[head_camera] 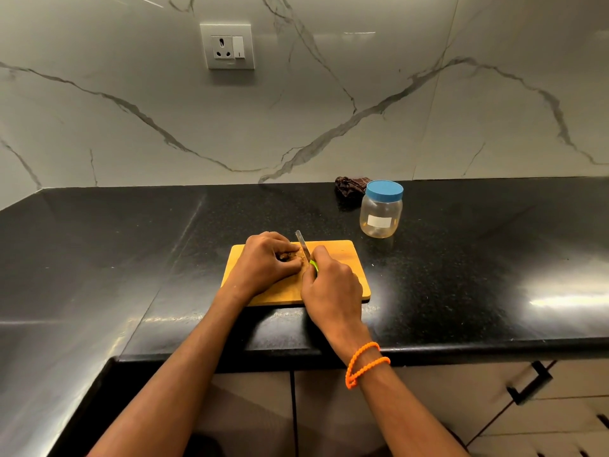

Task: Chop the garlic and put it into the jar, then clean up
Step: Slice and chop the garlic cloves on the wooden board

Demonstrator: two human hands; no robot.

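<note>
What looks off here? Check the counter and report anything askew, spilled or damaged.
Nothing stands out. The cutting board lies flat on the counter, the jar stands upright with its blue lid on, and a crumpled cloth sits behind it. No spills visible.

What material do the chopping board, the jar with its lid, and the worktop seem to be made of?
Chopping board: probably wood or bamboo, matte honey colour with faint grain.
Jar: clear, likely plastic, though glass is possible; see-through wall with a white label.
Lid: blue, opaque, apparently plastic.
Worktop: looks like polished black granite, speckled, with sharp light reflections.
</note>
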